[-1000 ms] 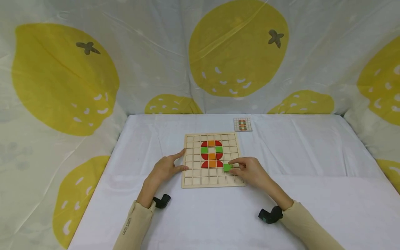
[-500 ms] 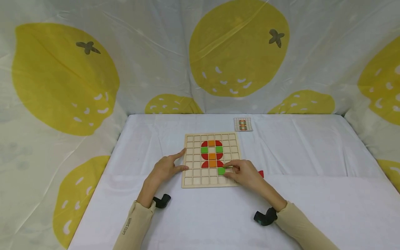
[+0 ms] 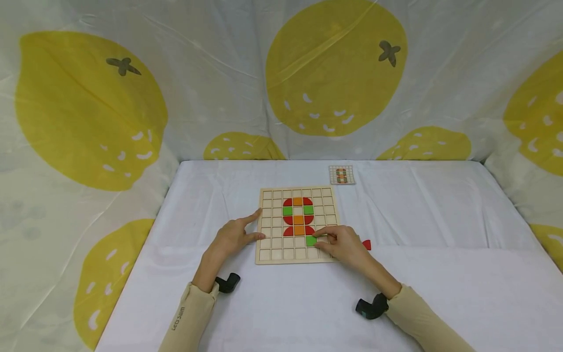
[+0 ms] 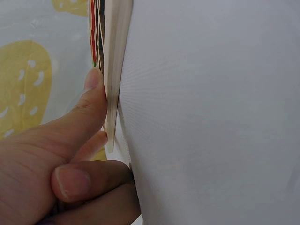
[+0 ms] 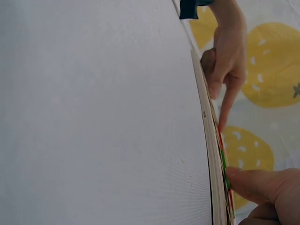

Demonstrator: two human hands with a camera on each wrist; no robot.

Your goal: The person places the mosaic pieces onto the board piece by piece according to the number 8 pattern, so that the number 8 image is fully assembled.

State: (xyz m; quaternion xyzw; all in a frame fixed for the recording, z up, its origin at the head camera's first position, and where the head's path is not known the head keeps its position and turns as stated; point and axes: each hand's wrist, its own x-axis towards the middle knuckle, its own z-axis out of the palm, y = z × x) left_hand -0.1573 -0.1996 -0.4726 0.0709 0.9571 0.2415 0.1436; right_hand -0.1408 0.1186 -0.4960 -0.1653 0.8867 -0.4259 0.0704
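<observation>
A wooden grid board (image 3: 272, 244) lies on the white cloth, with red rounded pieces and orange and green squares in its middle cells. Along its left edge rests my left hand (image 3: 233, 237), thumb and index finger spread and touching the rim. In the left wrist view the thumb (image 4: 86, 105) lies against the board's side while the other fingers curl below. My right hand (image 3: 345, 244) pinches a green square tile (image 3: 311, 241) between thumb and index finger, at a cell just below the lower right red piece (image 3: 309, 230). Whether the tile sits flat is too small to tell.
Behind the board's far right corner lies a small pattern card (image 3: 341, 175). A red piece (image 3: 367, 245) sits beside my right hand, partly hidden by it. White cloth (image 3: 281, 308) covers the table; a lemon-print curtain (image 3: 237, 73) hangs behind.
My right hand has moved left with the green tile, from the right of the red piece to the cell below it. The red piece on the cloth has come into view. My left hand stays put.
</observation>
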